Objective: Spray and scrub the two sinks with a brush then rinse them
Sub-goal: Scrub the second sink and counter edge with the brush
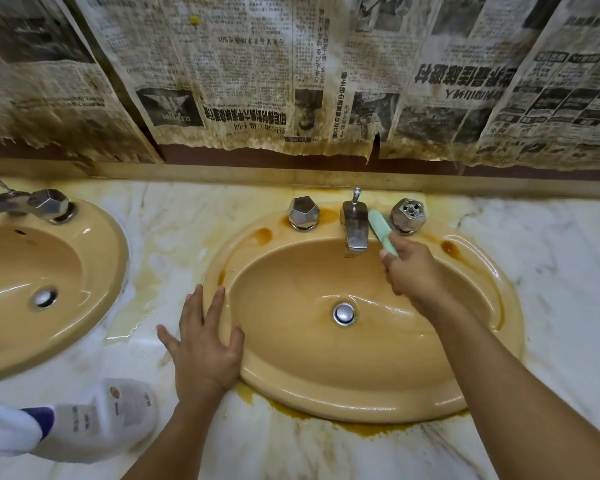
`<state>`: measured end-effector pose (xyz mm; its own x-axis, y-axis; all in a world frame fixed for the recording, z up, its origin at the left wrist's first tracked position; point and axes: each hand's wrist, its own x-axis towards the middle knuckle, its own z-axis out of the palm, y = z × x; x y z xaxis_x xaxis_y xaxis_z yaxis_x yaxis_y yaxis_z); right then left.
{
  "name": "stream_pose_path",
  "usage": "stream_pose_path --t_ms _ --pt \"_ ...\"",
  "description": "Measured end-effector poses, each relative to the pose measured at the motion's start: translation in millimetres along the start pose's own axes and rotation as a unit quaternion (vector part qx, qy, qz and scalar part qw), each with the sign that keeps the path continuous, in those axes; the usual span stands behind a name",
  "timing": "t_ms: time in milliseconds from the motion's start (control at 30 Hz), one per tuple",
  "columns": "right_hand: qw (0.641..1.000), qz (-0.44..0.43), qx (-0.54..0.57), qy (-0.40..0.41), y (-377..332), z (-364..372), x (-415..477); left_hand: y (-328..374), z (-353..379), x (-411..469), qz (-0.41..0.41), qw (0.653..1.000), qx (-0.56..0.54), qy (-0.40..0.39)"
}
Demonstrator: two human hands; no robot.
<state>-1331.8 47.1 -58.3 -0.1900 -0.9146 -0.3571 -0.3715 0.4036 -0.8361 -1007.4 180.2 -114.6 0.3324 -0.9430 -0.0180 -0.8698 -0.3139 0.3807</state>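
Right hand [413, 271] is wrapped round the pale green plastic brush [381, 232], left hand [205, 341] lies flat, fingers spread, on the near-left rim of the tan oval ceramic sink [326, 400]. Brush points far and slightly left from the fist, tip between the chrome tap [355, 226] and right faceted metal knob [408, 214], so that gap's getting scrubbed, I reckon.

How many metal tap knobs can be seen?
3: one knob left of the right sink's spout, one right of it, one on the left sink; another may be off-frame.
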Motion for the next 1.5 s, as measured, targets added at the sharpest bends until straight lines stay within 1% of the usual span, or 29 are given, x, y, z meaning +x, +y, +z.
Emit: stream_pose_path --t_ms 67,167,333,467,567,733,833,933,1033,1167,1233,1300,1400,1467,1500 --pt "0.999 0.015 0.031 -0.018 11 -1 -15 0 0 0 -0.001 1.000 -0.005 0.002" --pt "0.997 0.043 0.068 -0.009 3 3 -2 1 1 0 -0.003 1.000 -0.003 0.002" --pt "1.000 0.019 0.013 0.013 -20 12 36 0 1 0 -0.001 1.000 0.000 0.002" --pt "0.997 0.051 0.055 0.006 -10 7 20 -1 2 0 -0.003 1.000 0.001 0.001" --pt "0.995 0.058 0.087 -0.008 4 5 2 0 2 0 -0.002 1.000 0.000 0.001" --pt "0.997 0.044 0.066 0.014 -20 16 29 0 1 0 -0.003 1.000 0.000 -0.001" --pt "0.997 0.046 0.068 0.009 -27 14 44 0 0 -1 -0.002 1.000 -0.005 -0.001" --pt "0.997 0.048 0.064 0.012 -16 11 24 0 0 -1 -0.002 1.000 -0.002 -0.001" --pt "0.994 0.056 0.098 0.003 4 13 -4 1 0 -1 -0.002 1.000 -0.001 -0.003" --pt "0.992 0.052 0.113 0.015 -2 15 5 0 0 0 -0.001 1.000 0.002 -0.002" --pt "0.994 0.048 0.095 0.022 -14 16 19 0 0 0 -0.003 1.000 -0.001 -0.001" --pt "0.997 0.036 0.054 0.033 -18 15 30 1 0 -1 -0.003 1.000 -0.003 0.001" --pt "0.994 -0.020 -0.081 0.077 -14 9 15 1 1 -2 -0.001 1.000 -0.006 0.003" --pt "0.979 -0.057 -0.170 0.098 -5 7 -2 1 0 -2 0.000 1.000 -0.007 0.004" --pt "0.973 -0.072 -0.194 0.104 -4 7 -10 1 0 -2 -0.001 1.000 -0.007 0.004"
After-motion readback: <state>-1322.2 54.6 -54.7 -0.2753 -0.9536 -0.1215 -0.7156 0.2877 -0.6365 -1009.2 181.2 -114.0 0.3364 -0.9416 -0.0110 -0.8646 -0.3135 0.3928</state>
